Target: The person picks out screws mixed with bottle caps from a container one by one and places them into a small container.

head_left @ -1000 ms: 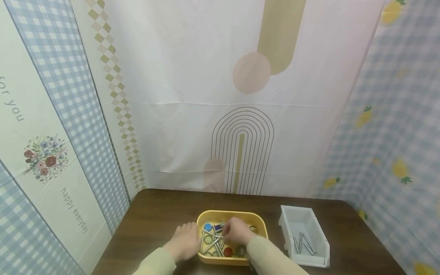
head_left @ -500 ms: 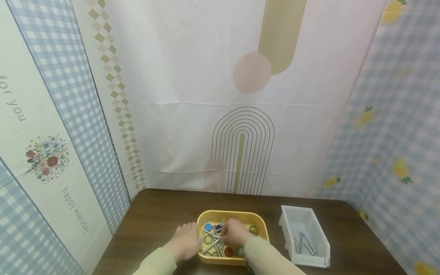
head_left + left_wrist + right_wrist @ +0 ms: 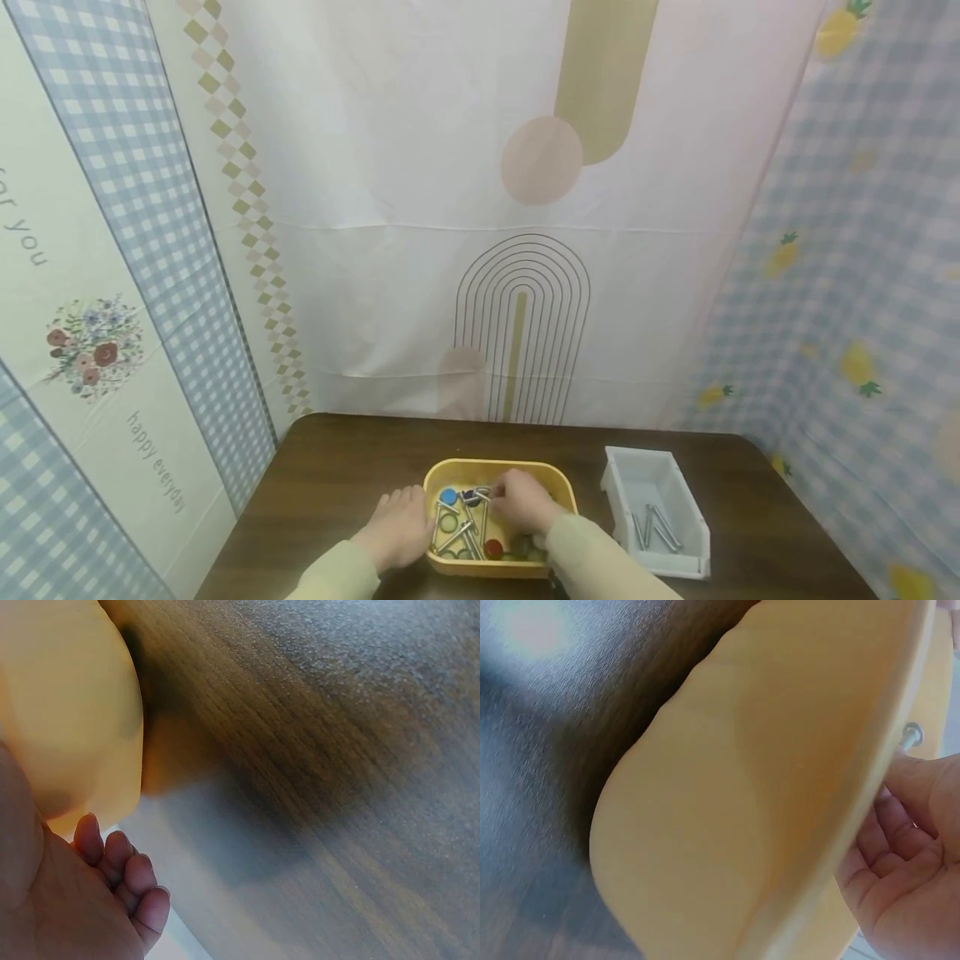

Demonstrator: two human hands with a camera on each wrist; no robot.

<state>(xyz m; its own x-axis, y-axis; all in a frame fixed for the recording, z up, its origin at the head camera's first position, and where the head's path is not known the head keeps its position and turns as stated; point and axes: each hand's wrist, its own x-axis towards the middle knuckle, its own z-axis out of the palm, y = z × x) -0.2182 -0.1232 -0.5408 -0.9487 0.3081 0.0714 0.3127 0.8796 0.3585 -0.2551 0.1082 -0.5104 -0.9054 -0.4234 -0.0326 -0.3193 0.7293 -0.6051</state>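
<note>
A yellow plastic basket (image 3: 498, 569) holds silver bolts (image 3: 453, 535), a blue bottle cap (image 3: 448, 496), a red cap (image 3: 492, 548) and several greenish caps. My left hand (image 3: 401, 525) rests against the basket's left side; in the left wrist view its fingers (image 3: 140, 876) are loosely bent beside the yellow wall, holding nothing. Inside the basket, my right hand (image 3: 522, 502) has curled fingers and pinches a bolt (image 3: 912, 736), whose head shows past the thumb in the right wrist view. The bolt's other end is hidden by the hand.
To the right of the basket stands a white open-front bin (image 3: 651, 467) with several bolts (image 3: 657, 529) in it. Both containers are on a dark brown wooden table (image 3: 337, 467). Patterned cloth hangs behind and at both sides.
My right hand has shifted slightly up within the basket, and bolts near its fingertips lie differently. My left hand stays at the basket's side. The whole head view has shifted a little.
</note>
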